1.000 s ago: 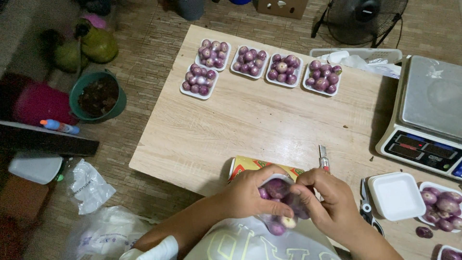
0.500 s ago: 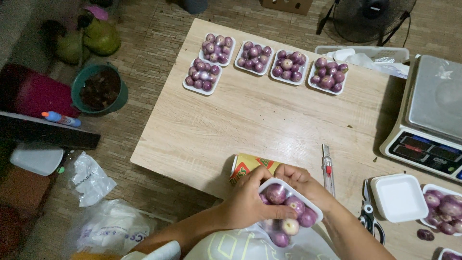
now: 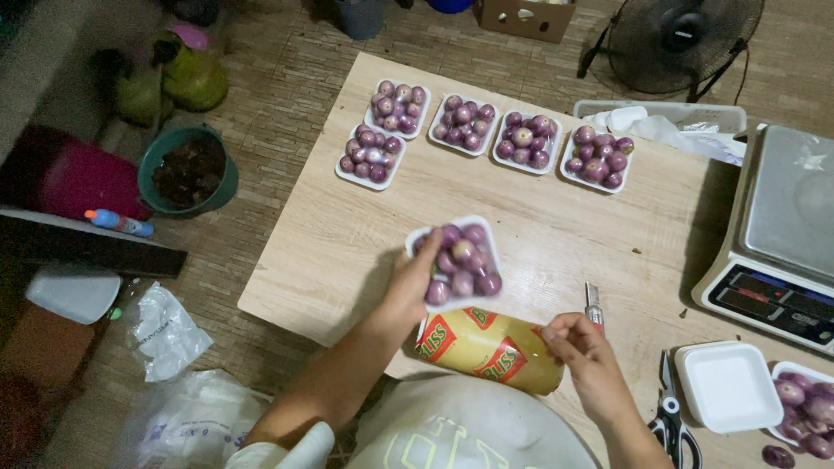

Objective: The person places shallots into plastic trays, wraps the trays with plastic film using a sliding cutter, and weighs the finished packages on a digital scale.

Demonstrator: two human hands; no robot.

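My left hand (image 3: 408, 282) holds a white foam tray of purple onions (image 3: 458, 258), wrapped in clear film, lifted over the wooden table (image 3: 556, 226). My right hand (image 3: 580, 352) rests near the table's front edge with fingers curled, touching the end of a yellow and red roll of cling film (image 3: 486, 347). A small cutter (image 3: 593, 304) lies just above that hand. Several filled onion trays (image 3: 491, 130) stand in a row at the far side.
A digital scale (image 3: 782, 234) sits at the right. An empty foam tray (image 3: 728, 386), scissors (image 3: 671, 417) and a tray of loose onions (image 3: 804, 408) lie at the front right. A fan (image 3: 673, 39), a green bucket (image 3: 187, 169) and plastic bags (image 3: 165, 330) are on the floor.
The left hand has lifted the wrapped tray up and away from my lap toward the table's middle. The right hand has let go of the tray and dropped to the film roll.
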